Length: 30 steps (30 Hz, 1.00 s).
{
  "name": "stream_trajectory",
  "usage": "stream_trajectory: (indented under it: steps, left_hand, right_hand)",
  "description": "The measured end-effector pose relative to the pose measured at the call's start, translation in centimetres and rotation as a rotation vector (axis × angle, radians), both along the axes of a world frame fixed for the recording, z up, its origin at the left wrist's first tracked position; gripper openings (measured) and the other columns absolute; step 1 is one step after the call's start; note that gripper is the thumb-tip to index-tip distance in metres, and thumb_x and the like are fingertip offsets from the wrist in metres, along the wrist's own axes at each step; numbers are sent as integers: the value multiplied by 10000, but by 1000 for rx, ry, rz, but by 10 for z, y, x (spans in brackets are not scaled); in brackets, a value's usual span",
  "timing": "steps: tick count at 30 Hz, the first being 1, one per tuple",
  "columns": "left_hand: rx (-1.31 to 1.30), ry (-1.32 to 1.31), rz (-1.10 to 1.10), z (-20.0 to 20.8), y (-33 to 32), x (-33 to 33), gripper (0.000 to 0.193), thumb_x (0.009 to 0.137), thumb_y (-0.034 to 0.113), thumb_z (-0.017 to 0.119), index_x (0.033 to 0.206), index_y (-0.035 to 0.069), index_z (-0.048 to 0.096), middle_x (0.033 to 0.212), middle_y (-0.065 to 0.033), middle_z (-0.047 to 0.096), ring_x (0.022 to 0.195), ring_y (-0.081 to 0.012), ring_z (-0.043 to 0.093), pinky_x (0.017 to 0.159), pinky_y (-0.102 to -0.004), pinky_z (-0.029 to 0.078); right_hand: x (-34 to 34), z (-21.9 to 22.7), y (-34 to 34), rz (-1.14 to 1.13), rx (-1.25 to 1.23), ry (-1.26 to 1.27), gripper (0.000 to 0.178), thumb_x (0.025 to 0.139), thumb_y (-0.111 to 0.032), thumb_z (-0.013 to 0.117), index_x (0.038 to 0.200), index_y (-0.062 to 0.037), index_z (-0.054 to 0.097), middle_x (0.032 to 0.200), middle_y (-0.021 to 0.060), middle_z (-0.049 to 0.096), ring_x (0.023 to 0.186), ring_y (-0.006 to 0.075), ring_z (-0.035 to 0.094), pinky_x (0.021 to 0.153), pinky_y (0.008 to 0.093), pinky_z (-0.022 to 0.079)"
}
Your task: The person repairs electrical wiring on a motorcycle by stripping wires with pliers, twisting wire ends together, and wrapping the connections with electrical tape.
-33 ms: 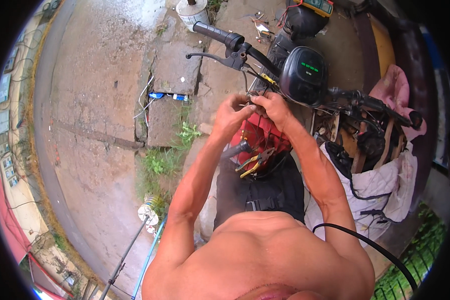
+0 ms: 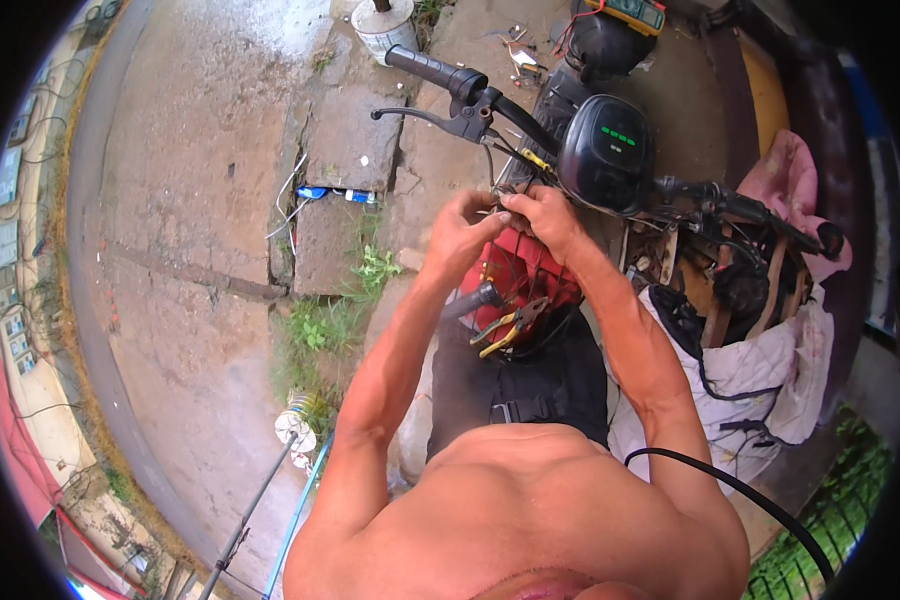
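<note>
My left hand [image 2: 463,232] and my right hand [image 2: 550,218] meet just below the handlebar of a two-wheeled electric vehicle, fingertips pinched close together. Between them are thin dark wires [image 2: 507,190]; the exact spot they grip is partly hidden by the fingers. Right above my right hand is a black display unit [image 2: 607,153] with small green lights lit. Under my hands sits a red part [image 2: 530,270] crossed by loose wires. Yellow-handled pliers [image 2: 513,328] lie on it, close to my lap. Another yellow-handled tool [image 2: 536,159] rests beside the display.
A black grip with a brake lever [image 2: 420,115] juts out to the left. A multimeter [image 2: 635,14] lies at the far side. On the right are a white quilted cover [image 2: 760,385], a pink cloth [image 2: 785,190] and exposed frame parts. A white bucket [image 2: 382,32] stands far left of the handlebar.
</note>
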<state>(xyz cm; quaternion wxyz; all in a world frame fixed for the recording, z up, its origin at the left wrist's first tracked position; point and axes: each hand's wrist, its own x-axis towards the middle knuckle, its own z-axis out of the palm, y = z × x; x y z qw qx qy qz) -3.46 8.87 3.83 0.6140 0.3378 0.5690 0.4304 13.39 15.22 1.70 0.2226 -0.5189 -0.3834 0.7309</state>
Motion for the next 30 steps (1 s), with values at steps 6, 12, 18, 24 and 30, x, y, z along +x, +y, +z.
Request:
stream_trajectory:
  steps: [6,12,18,24,30]
  left_hand:
    - [-17,-142,44,-9,-2,0,426,916,189,727,1241,-55,600,1133,-144,687,1014,-205,684,883,-332,550]
    - [4,-108,121,-14,-6,0,402,938,188,714,1222,-73,600,1127,-137,682,1002,-201,682,872,-328,557]
    - [28,-126,159,-19,-6,2,414,936,190,717,1225,-80,595,1142,-145,673,1007,-208,682,872,-330,562]
    - [33,-157,175,-23,-3,1,403,926,195,727,1208,-63,601,1111,-136,682,1011,-203,681,868,-324,560]
    - [31,-205,167,-19,-3,-8,328,925,152,717,1164,-50,618,1080,-131,691,971,-204,693,856,-318,569]
  right_hand:
    - [2,-21,1,8,89,-77,312,901,-284,707,909,28,722,815,40,688,725,113,603,665,275,475]
    - [0,-8,1,5,74,-42,272,898,-248,711,903,24,719,797,26,672,690,102,571,637,274,451]
    - [0,-16,0,-85,-129,241,137,900,-167,706,819,-59,684,722,-12,621,615,79,538,569,231,398]
    - [2,-27,3,-61,-237,412,108,907,-120,697,812,-80,667,678,-17,607,568,86,537,537,230,385]
    - [-3,-12,2,-65,-277,459,76,913,-100,693,852,-60,672,724,-3,625,612,95,560,571,231,414]
